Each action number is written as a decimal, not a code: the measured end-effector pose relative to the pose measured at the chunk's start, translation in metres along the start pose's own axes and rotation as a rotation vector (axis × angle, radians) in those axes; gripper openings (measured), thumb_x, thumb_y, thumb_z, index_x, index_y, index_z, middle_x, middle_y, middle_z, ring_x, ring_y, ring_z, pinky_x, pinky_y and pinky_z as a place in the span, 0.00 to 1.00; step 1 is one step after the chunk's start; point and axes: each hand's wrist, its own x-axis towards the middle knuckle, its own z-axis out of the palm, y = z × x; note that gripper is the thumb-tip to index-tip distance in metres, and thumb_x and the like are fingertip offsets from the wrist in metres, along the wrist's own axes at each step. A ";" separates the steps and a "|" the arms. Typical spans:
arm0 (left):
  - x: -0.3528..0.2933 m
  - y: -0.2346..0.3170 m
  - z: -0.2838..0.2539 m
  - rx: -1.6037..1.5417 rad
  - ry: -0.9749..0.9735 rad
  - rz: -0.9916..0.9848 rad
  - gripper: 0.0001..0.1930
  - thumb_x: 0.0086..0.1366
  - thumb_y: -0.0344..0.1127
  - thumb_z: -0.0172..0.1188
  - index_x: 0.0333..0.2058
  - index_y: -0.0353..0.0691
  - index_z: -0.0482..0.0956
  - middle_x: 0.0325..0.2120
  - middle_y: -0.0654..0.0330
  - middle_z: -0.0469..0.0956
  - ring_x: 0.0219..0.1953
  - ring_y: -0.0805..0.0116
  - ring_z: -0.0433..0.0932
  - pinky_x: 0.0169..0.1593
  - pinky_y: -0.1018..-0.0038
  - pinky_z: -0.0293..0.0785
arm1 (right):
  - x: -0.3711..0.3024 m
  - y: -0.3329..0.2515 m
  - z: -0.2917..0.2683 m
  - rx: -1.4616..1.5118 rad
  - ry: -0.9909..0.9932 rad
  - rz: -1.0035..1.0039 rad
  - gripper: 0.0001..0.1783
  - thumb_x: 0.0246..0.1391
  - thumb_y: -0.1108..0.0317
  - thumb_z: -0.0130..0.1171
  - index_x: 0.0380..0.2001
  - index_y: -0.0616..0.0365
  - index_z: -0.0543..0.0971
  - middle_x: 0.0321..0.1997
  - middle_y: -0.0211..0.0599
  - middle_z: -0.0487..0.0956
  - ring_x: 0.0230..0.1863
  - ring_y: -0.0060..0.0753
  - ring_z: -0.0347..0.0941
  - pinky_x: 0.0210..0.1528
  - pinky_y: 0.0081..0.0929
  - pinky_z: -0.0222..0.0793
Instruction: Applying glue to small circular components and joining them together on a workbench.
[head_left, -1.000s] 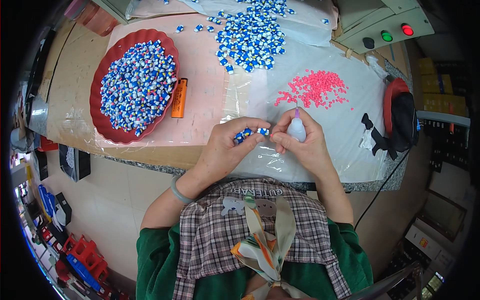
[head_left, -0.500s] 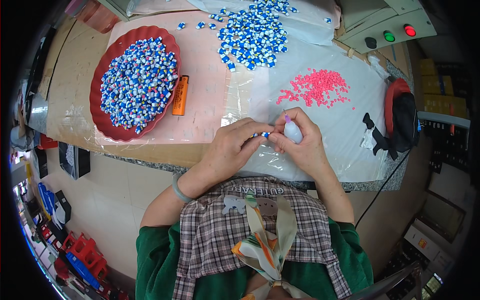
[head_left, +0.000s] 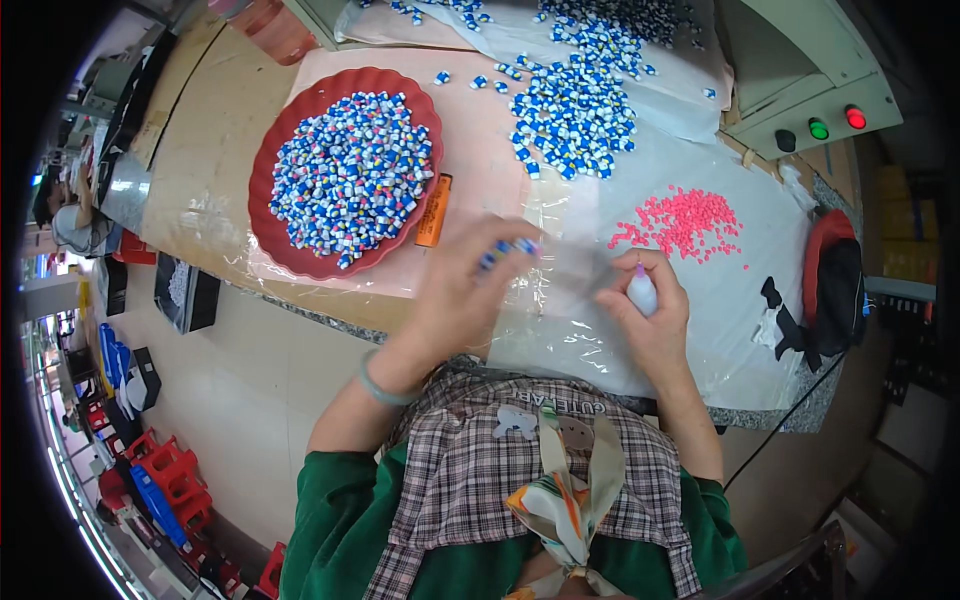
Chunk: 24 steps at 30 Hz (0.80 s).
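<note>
My left hand (head_left: 455, 295), blurred by motion, is raised over the table just right of the red bowl. Between its thumb and fingers are a few small blue-and-white pieces (head_left: 493, 257), one with a pink spot at its end. My right hand (head_left: 660, 325) is closed around a small white squeeze bottle (head_left: 642, 293) with a thin purple nozzle, tip pointing away from me. Beyond that hand lies a scatter of tiny pink pieces (head_left: 690, 222). The scalloped red bowl (head_left: 262, 215) is heaped with small blue-and-white pieces, several showing pink spots.
An orange stick-shaped object (head_left: 433, 212) lies beside the bowl. More blue-and-white pieces (head_left: 575, 115) are piled at the back on plastic sheeting. A grey machine box (head_left: 830, 105) with green and red buttons stands back right. A black-and-red pouch (head_left: 835, 285) lies at the right edge.
My hands have parted: the left has moved away from the bottle with the small pieces still in its fingers. The right keeps hold of the bottle. The whole view has shifted.
</note>
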 end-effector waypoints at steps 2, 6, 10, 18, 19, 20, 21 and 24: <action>0.011 -0.004 -0.037 0.227 0.221 0.095 0.08 0.62 0.24 0.56 0.41 0.36 0.78 0.33 0.54 0.78 0.34 0.61 0.78 0.40 0.71 0.73 | -0.002 0.005 -0.004 -0.015 0.016 -0.032 0.16 0.47 0.77 0.65 0.40 0.57 0.74 0.25 0.24 0.72 0.28 0.15 0.67 0.31 0.16 0.63; 0.034 -0.004 -0.092 0.596 0.381 0.238 0.10 0.60 0.22 0.56 0.40 0.37 0.78 0.37 0.52 0.78 0.40 0.54 0.78 0.43 0.66 0.72 | -0.006 0.012 -0.010 0.009 0.053 0.043 0.12 0.49 0.77 0.62 0.38 0.58 0.75 0.26 0.24 0.73 0.25 0.14 0.66 0.26 0.16 0.63; 0.033 0.001 -0.090 1.116 0.358 0.415 0.11 0.54 0.24 0.60 0.39 0.37 0.78 0.48 0.53 0.74 0.55 0.46 0.67 0.56 0.54 0.63 | -0.009 0.018 -0.014 -0.015 0.041 0.024 0.10 0.51 0.76 0.62 0.37 0.59 0.75 0.26 0.25 0.73 0.24 0.14 0.67 0.24 0.15 0.63; -0.015 -0.028 -0.023 0.725 -0.035 0.425 0.16 0.53 0.24 0.55 0.42 0.31 0.77 0.51 0.45 0.71 0.57 0.43 0.66 0.59 0.54 0.63 | -0.007 0.014 -0.015 0.013 -0.001 0.027 0.08 0.52 0.75 0.63 0.35 0.61 0.75 0.28 0.29 0.77 0.28 0.16 0.70 0.31 0.17 0.66; -0.017 -0.027 -0.018 0.796 -0.008 0.364 0.18 0.53 0.22 0.55 0.45 0.32 0.75 0.53 0.44 0.69 0.60 0.42 0.63 0.60 0.54 0.62 | -0.008 0.013 -0.015 0.036 -0.012 0.064 0.09 0.51 0.75 0.64 0.35 0.62 0.75 0.30 0.31 0.80 0.31 0.20 0.74 0.37 0.20 0.70; -0.018 -0.027 -0.014 0.867 0.020 0.301 0.20 0.53 0.19 0.55 0.47 0.33 0.73 0.55 0.44 0.67 0.62 0.41 0.61 0.61 0.54 0.61 | -0.009 0.013 -0.016 0.034 -0.009 0.064 0.09 0.51 0.75 0.64 0.35 0.62 0.75 0.30 0.31 0.80 0.31 0.20 0.74 0.37 0.20 0.70; -0.020 -0.028 -0.011 0.868 0.020 0.304 0.20 0.53 0.19 0.55 0.47 0.33 0.73 0.55 0.44 0.67 0.62 0.41 0.61 0.61 0.54 0.61 | -0.009 0.013 -0.015 0.016 -0.015 0.050 0.09 0.51 0.75 0.64 0.34 0.62 0.75 0.30 0.31 0.79 0.31 0.19 0.74 0.37 0.20 0.70; -0.022 -0.032 -0.009 0.918 0.058 0.286 0.23 0.54 0.19 0.55 0.50 0.34 0.71 0.57 0.42 0.63 0.61 0.39 0.61 0.61 0.54 0.61 | -0.010 0.013 -0.015 0.010 -0.021 0.033 0.09 0.51 0.75 0.64 0.34 0.62 0.75 0.29 0.31 0.79 0.31 0.19 0.74 0.37 0.20 0.70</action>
